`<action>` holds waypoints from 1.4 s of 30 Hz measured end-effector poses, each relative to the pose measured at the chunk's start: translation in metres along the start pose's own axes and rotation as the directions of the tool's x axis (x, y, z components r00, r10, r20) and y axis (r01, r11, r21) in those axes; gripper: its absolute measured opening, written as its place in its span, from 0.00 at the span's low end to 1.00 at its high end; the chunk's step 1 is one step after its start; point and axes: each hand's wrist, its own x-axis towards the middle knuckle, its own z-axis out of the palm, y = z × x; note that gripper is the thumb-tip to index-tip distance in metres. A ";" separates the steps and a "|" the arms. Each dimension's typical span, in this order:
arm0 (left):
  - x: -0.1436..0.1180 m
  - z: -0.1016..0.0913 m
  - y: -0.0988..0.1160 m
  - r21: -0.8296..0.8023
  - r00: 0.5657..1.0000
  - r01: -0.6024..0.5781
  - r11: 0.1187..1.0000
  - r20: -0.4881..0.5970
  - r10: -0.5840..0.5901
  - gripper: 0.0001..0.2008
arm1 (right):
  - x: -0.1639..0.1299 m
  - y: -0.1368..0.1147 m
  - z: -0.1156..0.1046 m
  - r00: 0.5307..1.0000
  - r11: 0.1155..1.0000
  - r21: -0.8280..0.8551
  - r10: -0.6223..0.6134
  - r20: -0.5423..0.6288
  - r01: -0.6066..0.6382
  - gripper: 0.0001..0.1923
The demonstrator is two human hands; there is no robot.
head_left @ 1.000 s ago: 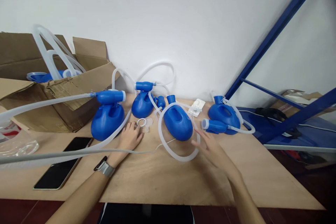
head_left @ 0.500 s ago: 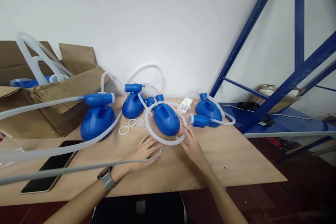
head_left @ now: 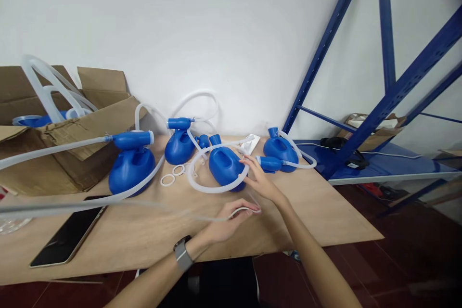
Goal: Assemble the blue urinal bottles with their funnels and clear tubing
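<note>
Left hand [head_left: 231, 221] fingers pinch a thin tube [head_left: 202, 216]; right hand [head_left: 258, 180], fingers spread, steadies the blue bottle [head_left: 225, 166] just beyond.

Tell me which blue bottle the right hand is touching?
The right hand touches the third blue bottle from the left, ringed by a white hose loop; the other three stand untouched.

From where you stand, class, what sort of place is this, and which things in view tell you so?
Probably a small workshop or storeroom used for assembly. A plywood table holds several identical blue containers with tubing, a cardboard box holds more parts, and blue metal shelving stands beside it.
</note>
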 end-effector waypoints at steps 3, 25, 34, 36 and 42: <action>-0.008 0.010 0.008 -0.164 0.993 0.055 0.985 0.109 -0.037 0.16 | -0.002 0.022 0.001 0.989 0.992 0.017 0.126 0.075 -0.128 0.45; -0.043 -0.218 -0.019 0.913 0.903 0.408 -0.001 -0.404 0.146 0.21 | 0.103 -0.041 0.022 0.988 0.936 -0.317 0.140 -0.067 -0.154 0.27; -0.032 -0.218 0.001 0.916 0.892 0.305 0.261 -0.371 0.259 0.17 | 0.140 -0.013 0.054 0.952 0.882 -0.358 0.290 -0.102 -0.307 0.39; -0.017 -0.215 0.009 0.875 0.846 0.255 0.411 -0.408 0.344 0.17 | 0.139 -0.010 0.051 0.964 0.895 -0.362 0.263 -0.041 -0.260 0.40; 0.047 -0.200 0.032 0.787 0.812 0.124 0.604 -0.431 0.394 0.18 | 0.140 -0.007 0.035 0.958 0.980 -0.194 0.005 0.286 0.053 0.39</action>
